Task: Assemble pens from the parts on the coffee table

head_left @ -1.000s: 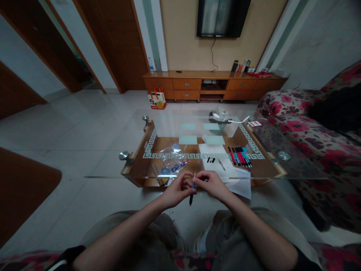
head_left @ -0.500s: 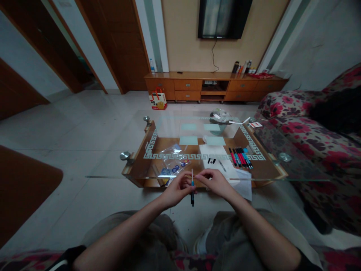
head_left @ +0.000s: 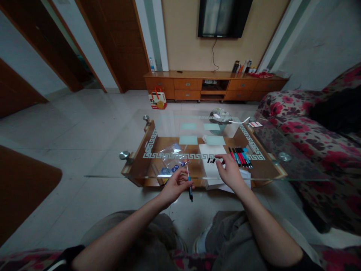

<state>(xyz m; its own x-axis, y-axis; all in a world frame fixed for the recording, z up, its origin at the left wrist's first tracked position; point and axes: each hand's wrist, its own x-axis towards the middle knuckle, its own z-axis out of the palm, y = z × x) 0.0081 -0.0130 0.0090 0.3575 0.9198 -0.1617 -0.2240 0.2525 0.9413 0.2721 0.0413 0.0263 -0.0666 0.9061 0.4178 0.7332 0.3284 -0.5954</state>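
Clear glass tabletop (head_left: 153, 140) bordered in white key pattern: a slim blue-and-black pen (head_left: 190, 186) sits pinched in the left hand (head_left: 178, 181), other fingers loosely curled. It looks part-assembled: white refill (head_left: 187, 166) in, cover apparently lacking. Its long axis runs from near six toward twelve o'clock, refill foremost. At two o'clock, the right hand (head_left: 229, 171), thumb and forefinger parted, hovers beside small black pieces (head_left: 213, 160); any grip cannot be told.

I count two hands (head_left: 229, 172), one held pen (head_left: 190, 193), two short black pieces (head_left: 208, 160), four frosted rectangles (head_left: 188, 140), one shopping bag (head_left: 157, 100) and one television (head_left: 224, 19).
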